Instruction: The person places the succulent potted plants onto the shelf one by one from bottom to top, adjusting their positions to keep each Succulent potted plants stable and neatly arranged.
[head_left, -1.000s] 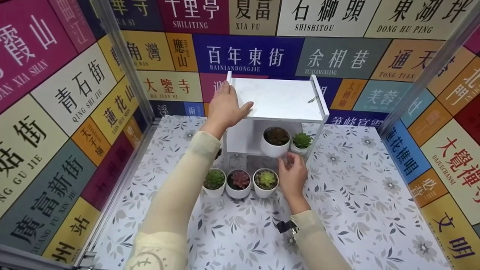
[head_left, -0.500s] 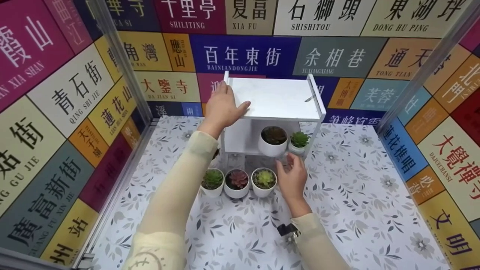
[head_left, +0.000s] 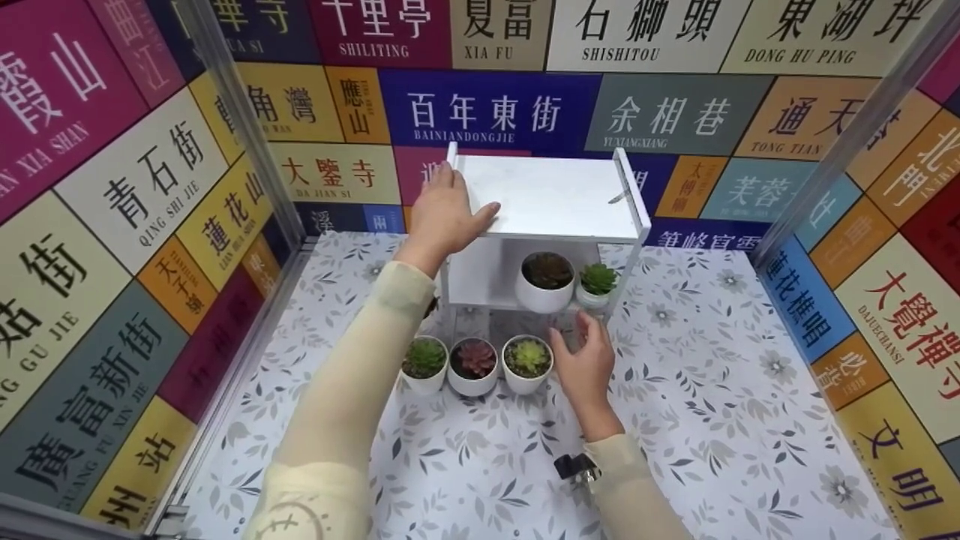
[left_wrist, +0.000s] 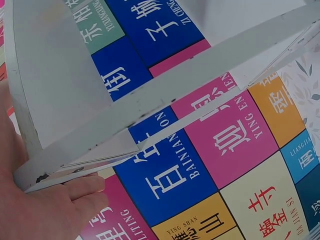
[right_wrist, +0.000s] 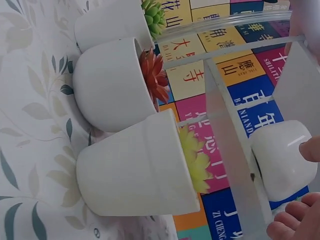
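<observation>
1. Clasping the white shelf near ten o'clock with my left hand;
2. my right hand has thumb and fingertips apart, holding nothing;
3. at its eleven o'clock, the round-potted dark succulent sits on the lower tier; at nine, the lime-green succulent.

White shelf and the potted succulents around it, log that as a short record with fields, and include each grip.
Surface: floral-patterned sheet
Furniture: white shelf, upright
Below its top: dark succulent, with right green succulent beside it
Front row, left to right: left green succulent, red succulent, yellow-green succulent
Left grip: resting on the shelf's upper left edge
Right grip: right of the yellow-green succulent in the head view, thumb and fingers apart, holding nothing
</observation>
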